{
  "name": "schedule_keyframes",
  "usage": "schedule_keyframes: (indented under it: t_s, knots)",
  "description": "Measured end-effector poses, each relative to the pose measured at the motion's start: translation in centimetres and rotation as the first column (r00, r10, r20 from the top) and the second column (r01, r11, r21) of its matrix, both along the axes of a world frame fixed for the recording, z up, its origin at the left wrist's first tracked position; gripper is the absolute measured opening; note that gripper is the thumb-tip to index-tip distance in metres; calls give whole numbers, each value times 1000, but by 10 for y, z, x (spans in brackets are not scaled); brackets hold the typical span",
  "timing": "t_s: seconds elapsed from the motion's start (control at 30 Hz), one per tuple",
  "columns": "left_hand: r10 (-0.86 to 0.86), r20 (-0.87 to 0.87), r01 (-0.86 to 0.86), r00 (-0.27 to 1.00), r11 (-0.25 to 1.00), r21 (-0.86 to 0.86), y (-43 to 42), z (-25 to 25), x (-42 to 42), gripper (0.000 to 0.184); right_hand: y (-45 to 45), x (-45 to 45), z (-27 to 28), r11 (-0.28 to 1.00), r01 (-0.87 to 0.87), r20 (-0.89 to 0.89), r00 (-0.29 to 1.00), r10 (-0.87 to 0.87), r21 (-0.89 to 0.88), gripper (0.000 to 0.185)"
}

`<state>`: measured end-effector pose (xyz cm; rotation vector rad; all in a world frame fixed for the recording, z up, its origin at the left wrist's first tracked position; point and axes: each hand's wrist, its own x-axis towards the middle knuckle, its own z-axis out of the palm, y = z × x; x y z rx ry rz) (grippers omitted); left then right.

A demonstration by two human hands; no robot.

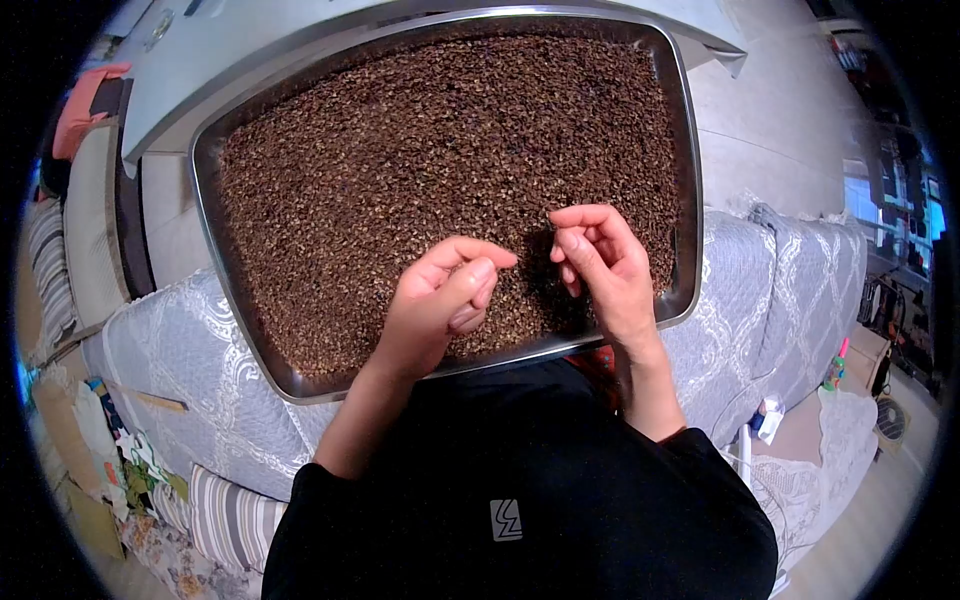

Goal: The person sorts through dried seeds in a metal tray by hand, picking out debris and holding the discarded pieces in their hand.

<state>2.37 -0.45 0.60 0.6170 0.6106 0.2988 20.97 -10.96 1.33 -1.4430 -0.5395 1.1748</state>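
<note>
A large metal tray (pixel 691 140) lies across my lap, spread with a layer of small brown grains or husks (pixel 430 160) whose kind I cannot make out. Over its near part, my left hand (pixel 440 300) is closed, with the thumb against the curled fingers and the index finger pointing right. To the right of it, my right hand (pixel 608 268) is also closed, its thumb and bent fingers drawn together above the grains. The hands are apart. Anything between the fingertips of either is too small or hidden to see.
A white table (pixel 250 60) stands beyond the tray's far edge. Grey patterned fabric (pixel 190 350) covers the seat on both sides of me. A striped cushion (pixel 235 515) lies at lower left, and a green bottle (pixel 834 373) stands at the right.
</note>
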Motion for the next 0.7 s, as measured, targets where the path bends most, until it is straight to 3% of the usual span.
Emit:
schedule_keyframes:
  t_s: [0.1,0.2,0.33,0.47,0.53,0.6,0.7]
  knots:
    - [-10,-146,33,989,987,155,-2,2,3,24,-1,-8,9,996,-88,73,993,88,-2,17]
    - [-20,-238,113,971,915,386,-4,2,7,24,3,-19,11,987,-142,-85,985,148,71,25]
    - [12,-188,106,982,790,604,-1,-5,4,17,7,-26,8,995,-81,-370,924,98,62,28]
    - [73,-163,1,984,910,415,-4,-9,3,8,6,-33,3,996,-52,-564,821,85,75,27]
    - [97,-145,-30,985,914,404,-4,-11,4,6,5,-35,2,995,-66,-498,863,91,68,24]
    - [116,-31,-108,993,977,184,1,-11,-1,8,3,-34,-1,990,-122,-410,901,142,74,26]
    - [209,198,-195,958,977,-88,12,-6,-5,13,0,-34,1,991,-121,-207,970,129,50,20]
